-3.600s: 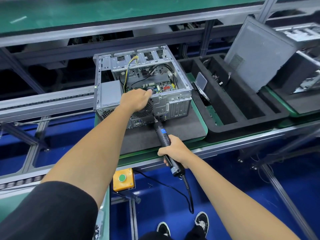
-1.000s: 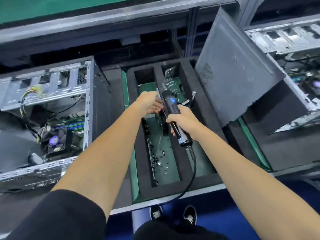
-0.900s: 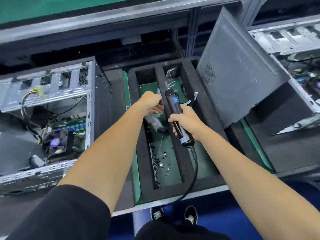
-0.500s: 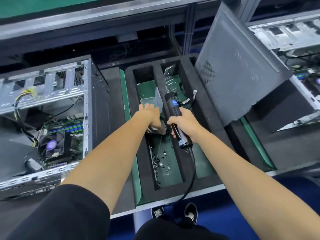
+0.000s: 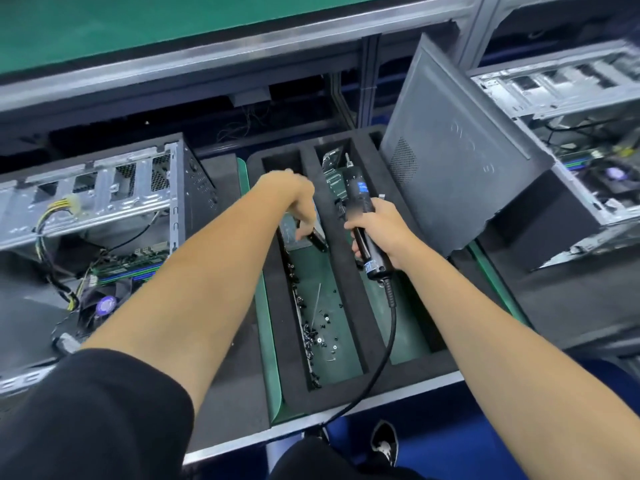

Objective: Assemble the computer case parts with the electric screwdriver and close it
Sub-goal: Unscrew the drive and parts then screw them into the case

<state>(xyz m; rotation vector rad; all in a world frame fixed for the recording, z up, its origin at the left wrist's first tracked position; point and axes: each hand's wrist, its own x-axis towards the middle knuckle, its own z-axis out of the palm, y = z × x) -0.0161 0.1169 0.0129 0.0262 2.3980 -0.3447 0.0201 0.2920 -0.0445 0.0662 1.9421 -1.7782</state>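
Note:
My left hand (image 5: 298, 199) reaches into the left slot of the black foam tray (image 5: 346, 271) and pinches a flat grey part with a black edge (image 5: 290, 231), tilted up off the green floor. My right hand (image 5: 379, 227) grips the black electric screwdriver (image 5: 358, 197) over the foam divider, bit pointing away from me and cable hanging toward me. The open computer case (image 5: 104, 202) lies to the left, showing motherboard, fan and cables. A grey side panel (image 5: 450, 143) leans upright at the tray's right.
Several small black screws (image 5: 318, 332) lie loose on the green floor of the left slot. A second open case (image 5: 585, 109) sits at the far right. The conveyor's metal edge (image 5: 346, 415) runs along the front, with my shoes below it.
My left hand has gone from the screwdriver's tip down into the left slot and taken hold of the flat grey part. The right hand keeps the screwdriver in about the same place.

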